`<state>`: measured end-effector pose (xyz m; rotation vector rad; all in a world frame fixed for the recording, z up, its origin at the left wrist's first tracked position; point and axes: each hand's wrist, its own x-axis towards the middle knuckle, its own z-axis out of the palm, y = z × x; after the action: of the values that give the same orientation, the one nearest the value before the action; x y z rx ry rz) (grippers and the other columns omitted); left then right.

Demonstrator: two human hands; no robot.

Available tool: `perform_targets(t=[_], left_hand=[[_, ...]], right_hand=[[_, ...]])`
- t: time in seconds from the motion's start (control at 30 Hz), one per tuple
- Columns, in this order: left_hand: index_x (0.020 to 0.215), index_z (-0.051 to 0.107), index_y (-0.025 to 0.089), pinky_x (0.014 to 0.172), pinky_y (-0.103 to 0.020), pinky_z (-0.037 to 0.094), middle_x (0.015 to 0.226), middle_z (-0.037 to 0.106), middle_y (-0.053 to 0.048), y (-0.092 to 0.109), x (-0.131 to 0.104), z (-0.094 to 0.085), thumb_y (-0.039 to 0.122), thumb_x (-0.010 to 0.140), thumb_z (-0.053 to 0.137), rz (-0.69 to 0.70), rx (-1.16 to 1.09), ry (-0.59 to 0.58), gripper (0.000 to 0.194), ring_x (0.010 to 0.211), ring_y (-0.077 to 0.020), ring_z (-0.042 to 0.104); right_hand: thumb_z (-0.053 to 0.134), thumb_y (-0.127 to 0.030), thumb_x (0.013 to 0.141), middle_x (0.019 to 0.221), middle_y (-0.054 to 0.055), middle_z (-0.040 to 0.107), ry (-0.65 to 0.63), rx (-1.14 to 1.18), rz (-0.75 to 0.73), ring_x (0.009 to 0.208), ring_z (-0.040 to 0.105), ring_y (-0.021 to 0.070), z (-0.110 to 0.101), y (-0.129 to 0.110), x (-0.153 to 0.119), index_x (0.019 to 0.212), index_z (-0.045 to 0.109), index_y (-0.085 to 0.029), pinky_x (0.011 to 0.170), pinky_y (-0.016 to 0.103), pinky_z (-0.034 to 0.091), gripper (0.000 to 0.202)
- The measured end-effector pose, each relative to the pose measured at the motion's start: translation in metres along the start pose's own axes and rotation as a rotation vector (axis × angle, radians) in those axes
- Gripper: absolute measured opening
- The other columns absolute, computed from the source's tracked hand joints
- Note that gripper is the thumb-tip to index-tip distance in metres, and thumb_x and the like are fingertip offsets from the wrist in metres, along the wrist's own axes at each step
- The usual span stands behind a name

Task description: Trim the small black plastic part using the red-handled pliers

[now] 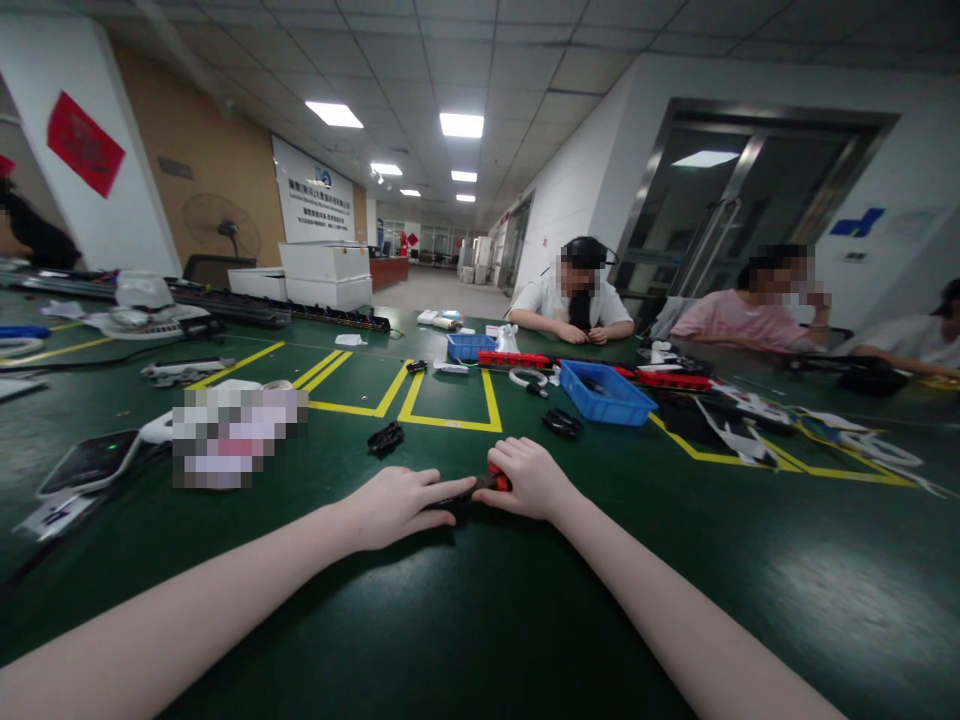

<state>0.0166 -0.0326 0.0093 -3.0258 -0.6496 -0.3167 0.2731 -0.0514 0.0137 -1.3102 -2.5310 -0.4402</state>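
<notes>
My right hand is closed around the red handles of a pair of pliers, whose dark jaws point left toward my other hand. My left hand pinches a small black part low over the table, where the jaws meet it. The fingers cover most of that part, so its exact kind cannot be made out. Just beyond my left hand lies a bundle of black pieces. A second black bundle rests past my right hand.
A blue bin with dark items stands ahead to the right, a smaller blue bin behind it. Red strips lie between. At left are a phone and a white cap. Co-workers sit across the green table.
</notes>
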Motion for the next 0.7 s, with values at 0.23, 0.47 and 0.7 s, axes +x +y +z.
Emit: perform_targets(t=[0.23, 0.47, 0.7], left_hand=[[0.151, 0.027, 0.033, 0.062, -0.026, 0.043, 0.092, 0.060, -0.002, 0.0011, 0.0000, 0.0023, 0.049, 0.100, 0.042, 0.018, 0.065, 0.016, 0.055, 0.071, -0.0175, 0.062], [0.149, 0.031, 0.033, 0.065, -0.026, 0.044, 0.094, 0.061, -0.003, 0.0050, -0.0001, -0.0003, 0.049, 0.100, 0.041, -0.009, 0.078, 0.012, 0.052, 0.073, -0.0182, 0.063], [0.150, 0.031, 0.033, 0.067, -0.027, 0.044, 0.095, 0.061, -0.003, 0.0048, -0.0002, -0.0021, 0.048, 0.101, 0.040, -0.003, 0.043, 0.007, 0.052, 0.075, -0.0186, 0.063]], right_hand=[[0.056, -0.062, 0.086, 0.081, 0.007, 0.061, -0.034, 0.019, -0.019, 0.073, 0.052, 0.0183, -0.0011, 0.0003, 0.0007, 0.079, 0.057, -0.018, 0.067, 0.030, 0.035, 0.044], [0.056, -0.062, 0.086, 0.077, 0.005, 0.060, -0.070, 0.035, -0.015, 0.071, 0.052, 0.0181, -0.0038, -0.0013, 0.0018, 0.076, 0.056, -0.019, 0.065, 0.030, 0.035, 0.045], [0.056, -0.062, 0.086, 0.079, 0.005, 0.060, -0.099, 0.050, -0.009, 0.071, 0.053, 0.0180, -0.0061, -0.0018, 0.0030, 0.077, 0.055, -0.019, 0.066, 0.029, 0.035, 0.044]])
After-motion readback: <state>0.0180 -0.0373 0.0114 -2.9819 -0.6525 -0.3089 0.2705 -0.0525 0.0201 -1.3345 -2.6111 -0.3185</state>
